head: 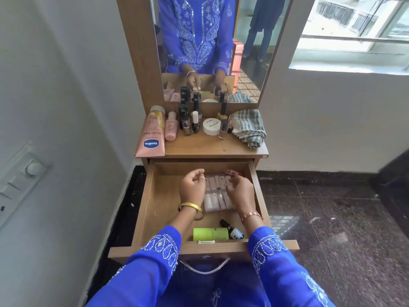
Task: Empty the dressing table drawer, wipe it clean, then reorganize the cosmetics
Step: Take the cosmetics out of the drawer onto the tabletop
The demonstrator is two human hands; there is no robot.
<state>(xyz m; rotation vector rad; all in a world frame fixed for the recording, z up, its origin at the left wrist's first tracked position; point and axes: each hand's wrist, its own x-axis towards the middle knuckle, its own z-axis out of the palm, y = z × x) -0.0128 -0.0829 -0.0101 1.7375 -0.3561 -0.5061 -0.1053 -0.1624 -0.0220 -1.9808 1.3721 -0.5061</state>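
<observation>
the drawer [152, 209] of the dressing table [221, 149] is pulled out, and both hands are held inside it. the left hand [192, 188] is loosely curled with nothing seen in its fingers. just to its right, between the two hands, a clear case of small pale tubes [215, 196] is laid flat on the drawer floor. the right hand [240, 190] is bent over the right edge of that case, fingertips at or on it; whether it is actually gripped cannot be told. beyond the right hand's fingers a small pink item [232, 172] is seen. nearer the body than the wrists, a green box [210, 234] and a small dark bottle [231, 229] are left lying. on the tabletop beyond both hands are set a vaseline tube [152, 134], nail polish bottles [194, 122], a white jar [211, 126] and a folded striped cloth [249, 127].
</observation>
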